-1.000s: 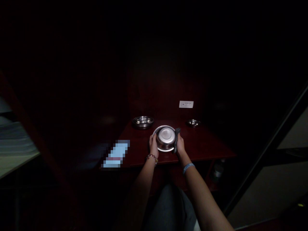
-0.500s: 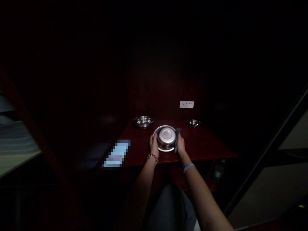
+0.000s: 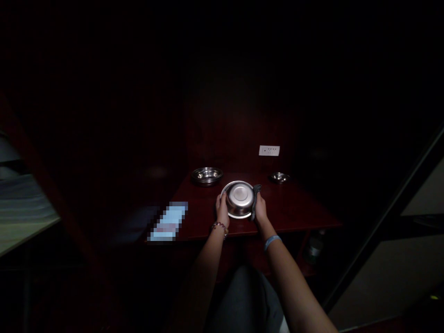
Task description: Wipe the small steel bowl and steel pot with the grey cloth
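A shiny metal basin (image 3: 240, 194) is tipped so that its underside faces me, above the front part of the dark red desk (image 3: 287, 208). My left hand (image 3: 222, 207) grips its rim on the left, thumb over the outer wall. At the opposite side my right hand (image 3: 261, 208) presses a dark grey cloth (image 3: 256, 199) against the rim, fingers closed around it. The fingertips behind the basin are hidden. Farther back on the left sits what looks like a stack of metal basins (image 3: 207, 175). A small metal bowl (image 3: 279, 177) stands at the back right.
A pixelated bright rectangle (image 3: 168, 222) covers the desk's front left. On the back wall is a white power socket (image 3: 269, 151). A plastic bottle (image 3: 314, 249) stands below the desktop at right. Dark panels rise on both sides.
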`<state>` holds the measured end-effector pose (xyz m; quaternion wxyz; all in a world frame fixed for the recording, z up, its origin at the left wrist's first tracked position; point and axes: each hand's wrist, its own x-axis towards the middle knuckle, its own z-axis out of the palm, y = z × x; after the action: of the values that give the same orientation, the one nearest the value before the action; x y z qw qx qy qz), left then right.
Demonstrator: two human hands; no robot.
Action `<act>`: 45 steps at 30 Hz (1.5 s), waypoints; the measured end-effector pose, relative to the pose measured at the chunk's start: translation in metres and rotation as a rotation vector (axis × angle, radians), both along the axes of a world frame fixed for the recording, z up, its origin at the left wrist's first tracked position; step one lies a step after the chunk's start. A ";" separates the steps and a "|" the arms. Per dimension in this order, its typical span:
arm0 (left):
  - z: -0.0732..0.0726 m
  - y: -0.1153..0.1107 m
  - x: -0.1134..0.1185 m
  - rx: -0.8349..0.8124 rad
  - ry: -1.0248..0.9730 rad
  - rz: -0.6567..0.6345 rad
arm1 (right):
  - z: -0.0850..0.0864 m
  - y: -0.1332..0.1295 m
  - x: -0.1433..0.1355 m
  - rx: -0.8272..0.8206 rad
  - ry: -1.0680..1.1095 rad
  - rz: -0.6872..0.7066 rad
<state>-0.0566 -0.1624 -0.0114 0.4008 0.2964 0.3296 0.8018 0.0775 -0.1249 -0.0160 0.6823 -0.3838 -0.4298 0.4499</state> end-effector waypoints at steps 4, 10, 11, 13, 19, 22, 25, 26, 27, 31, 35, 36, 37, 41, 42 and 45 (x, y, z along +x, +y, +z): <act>0.002 -0.001 0.001 -0.004 -0.014 0.005 | 0.002 -0.002 0.000 -0.011 0.004 0.002; 0.003 -0.003 0.001 -0.011 0.018 0.035 | 0.000 0.000 0.000 -0.010 0.009 -0.002; 0.003 -0.003 0.001 -0.022 0.017 0.041 | 0.000 0.000 0.000 -0.007 0.009 -0.004; 0.004 -0.004 0.001 -0.039 0.015 0.040 | 0.001 0.000 0.000 -0.009 0.006 -0.007; 0.010 -0.010 0.001 0.025 0.119 0.051 | 0.004 -0.003 0.000 -0.022 -0.015 -0.018; 0.010 -0.011 0.001 0.030 0.149 0.030 | 0.004 -0.002 0.000 -0.019 -0.020 -0.020; 0.009 -0.010 0.000 0.028 0.172 0.022 | 0.004 -0.003 0.000 -0.023 -0.029 -0.020; 0.008 -0.009 0.000 0.027 0.180 0.024 | 0.004 -0.003 0.000 -0.025 -0.030 -0.020; 0.008 -0.009 0.000 0.029 0.188 0.027 | 0.004 -0.004 0.000 -0.026 -0.028 -0.019; 0.008 -0.008 0.000 0.032 0.209 0.029 | 0.005 -0.004 0.000 -0.022 -0.007 -0.011; 0.010 -0.010 0.001 0.014 0.243 0.053 | 0.004 -0.004 0.000 -0.018 0.001 -0.008; 0.011 -0.011 0.001 0.008 0.252 0.067 | 0.004 -0.004 0.000 -0.019 0.003 -0.007; 0.011 -0.011 0.002 0.003 0.259 0.080 | 0.004 -0.004 0.000 -0.021 0.004 -0.006; 0.014 -0.013 0.004 0.005 0.289 0.136 | 0.003 -0.003 0.001 -0.025 -0.018 -0.014; 0.014 -0.014 0.005 0.007 0.306 0.161 | 0.002 -0.002 0.001 -0.024 -0.023 -0.013; 0.017 -0.017 0.006 0.006 0.360 0.227 | 0.000 0.000 0.001 -0.013 -0.024 -0.008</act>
<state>-0.0506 -0.1798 0.0052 0.2416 0.3971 0.4249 0.7768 0.0787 -0.1246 -0.0163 0.6764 -0.3953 -0.4337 0.4451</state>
